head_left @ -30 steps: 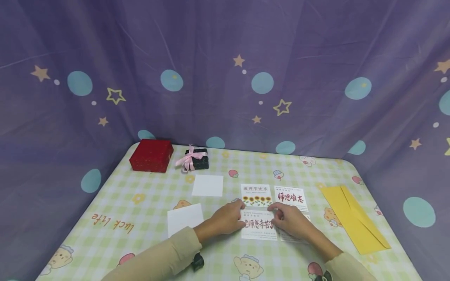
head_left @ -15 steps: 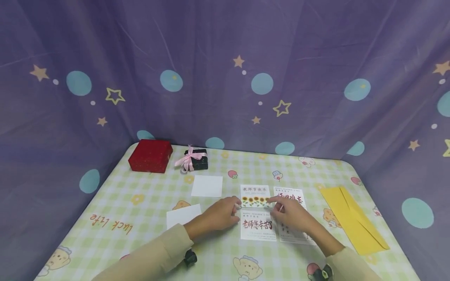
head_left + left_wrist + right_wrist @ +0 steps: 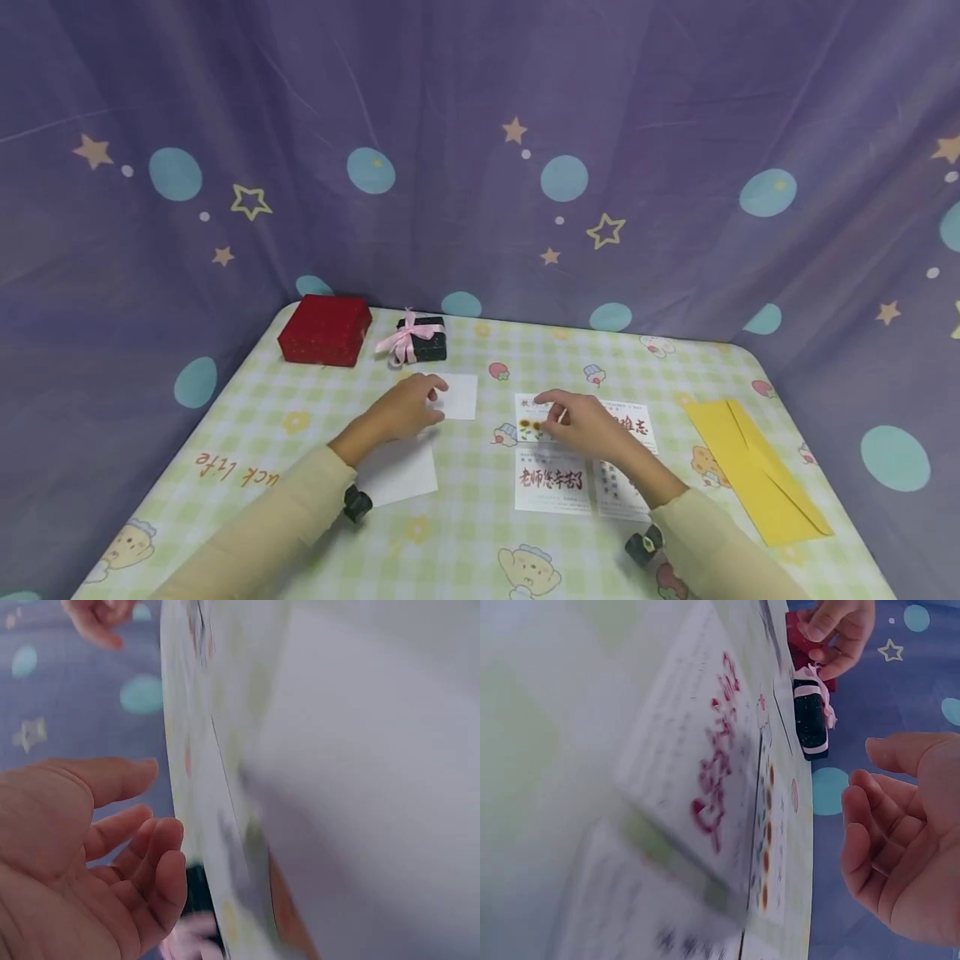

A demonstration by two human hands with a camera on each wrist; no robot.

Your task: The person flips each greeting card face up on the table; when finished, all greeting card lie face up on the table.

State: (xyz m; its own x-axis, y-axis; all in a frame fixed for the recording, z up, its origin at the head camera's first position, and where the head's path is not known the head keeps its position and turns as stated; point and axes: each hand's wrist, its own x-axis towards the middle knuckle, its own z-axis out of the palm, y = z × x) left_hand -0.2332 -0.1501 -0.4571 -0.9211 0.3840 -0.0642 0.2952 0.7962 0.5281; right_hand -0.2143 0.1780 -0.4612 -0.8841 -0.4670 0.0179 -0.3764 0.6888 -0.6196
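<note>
Fingers loose and empty, the left hand (image 3: 405, 408) hovers near the blank cards (image 3: 461, 398) at left, best pinched by an edge, while the relaxed, empty right hand (image 3: 591, 423) should avoid nudging the printed cards (image 3: 551, 493) at right.

Head view: worn on the head, faces forward and down from farthest off; takes in most of the tabletop (image 3: 457, 558) and the curtain (image 3: 465, 83) behind. Left wrist view: turned sideways, close by the left hand (image 3: 67, 874), low over a white card (image 3: 375, 735). Right wrist view: likewise turned and close, by the right hand (image 3: 922, 847), low over printed cards (image 3: 697, 742). Both wrist views share the curtain and dark box (image 3: 810, 720); each catches the opposite hand along its top edge.
</note>
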